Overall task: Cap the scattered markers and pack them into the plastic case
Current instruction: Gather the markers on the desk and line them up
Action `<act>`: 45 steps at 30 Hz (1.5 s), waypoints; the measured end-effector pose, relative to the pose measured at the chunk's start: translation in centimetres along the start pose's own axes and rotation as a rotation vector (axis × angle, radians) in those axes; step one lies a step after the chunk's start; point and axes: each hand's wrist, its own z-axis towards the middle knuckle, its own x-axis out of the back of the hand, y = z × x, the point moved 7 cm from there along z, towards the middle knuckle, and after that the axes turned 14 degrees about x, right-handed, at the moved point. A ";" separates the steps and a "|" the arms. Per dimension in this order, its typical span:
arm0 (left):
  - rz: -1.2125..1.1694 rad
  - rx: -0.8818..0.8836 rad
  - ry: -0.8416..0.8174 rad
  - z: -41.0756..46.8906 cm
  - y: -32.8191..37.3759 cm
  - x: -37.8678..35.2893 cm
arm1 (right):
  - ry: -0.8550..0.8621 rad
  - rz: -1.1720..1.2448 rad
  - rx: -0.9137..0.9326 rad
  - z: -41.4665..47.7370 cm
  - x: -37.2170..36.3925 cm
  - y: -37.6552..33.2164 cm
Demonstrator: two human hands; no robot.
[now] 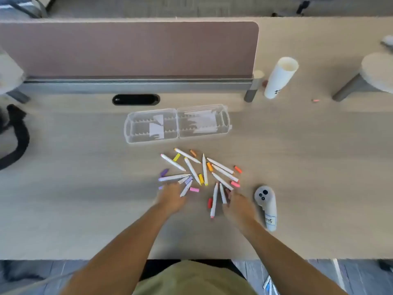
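Several uncapped white markers [192, 170] lie in a loose pile at the desk's middle, with loose coloured caps among them: yellow [176, 157], purple [164, 172], pink [194, 189] and red [210, 202]. The clear plastic case [130, 139] lies open and flat just beyond the pile, with only paper slips inside. My left hand [171, 198] rests at the pile's near-left edge, its fingers touching the lavender markers [186, 188]. My right hand [239, 207] is at the near-right edge, finger and thumb pinching the near end of a white marker [222, 192].
A white handheld controller [265, 204] lies right of my right hand. A white paper roll [280, 76] stands at the back right beside the mauve desk divider [127, 47]. A cable slot [136, 99] sits behind the case. A black strap [19, 135] lies far left.
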 end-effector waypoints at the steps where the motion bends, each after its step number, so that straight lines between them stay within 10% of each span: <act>1: 0.011 0.032 -0.008 0.3 -0.2 -0.5 | -0.018 -0.040 -0.008 0.2 0.0 0.0; 18: 0.003 0.041 -0.122 1.2 -2.1 -0.9 | 0.065 0.438 -0.127 -0.6 -3.9 -0.3; 34: 0.376 -0.036 0.042 3.2 -0.8 1.3 | 0.014 0.234 -0.201 1.5 -4.8 -0.9; 45: 0.177 0.013 -0.070 4.7 -1.6 2.5 | 0.047 0.398 -0.074 1.1 -3.0 1.0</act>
